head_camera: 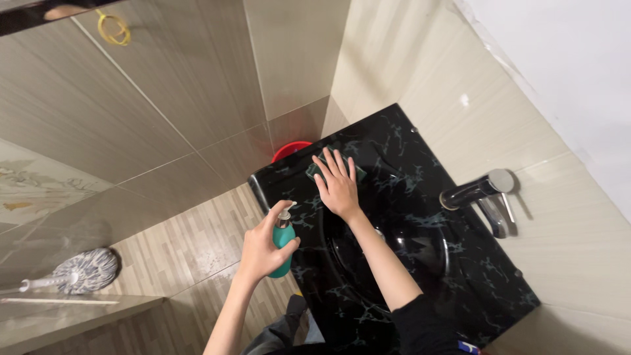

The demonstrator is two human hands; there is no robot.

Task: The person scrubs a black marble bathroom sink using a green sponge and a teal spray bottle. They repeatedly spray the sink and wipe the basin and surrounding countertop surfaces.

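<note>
Teal spray bottle (pixel 284 242) is gripped by the left hand (pixel 261 248), while the right hand (pixel 337 184) presses a green sponge (pixel 318 168) flat-palmed.

**Hands at a black marble washbasin**

The left hand (pixel 263 246) grips a teal pump dispenser bottle (pixel 284 238) at the seven o'clock edge of the black, green-veined marble basin counter (pixel 407 164). The right hand (pixel 337 184) lies flat, fingers spread, on a dark green sponge (pixel 315 169) at eleven o'clock. A chrome tap (pixel 474 192) juts from the tiled wall at three o'clock. A red plastic bucket (pixel 290 150) sits beyond the counter at twelve; a grey string mop head (pixel 85 271) lies on the floor at nine.
</note>
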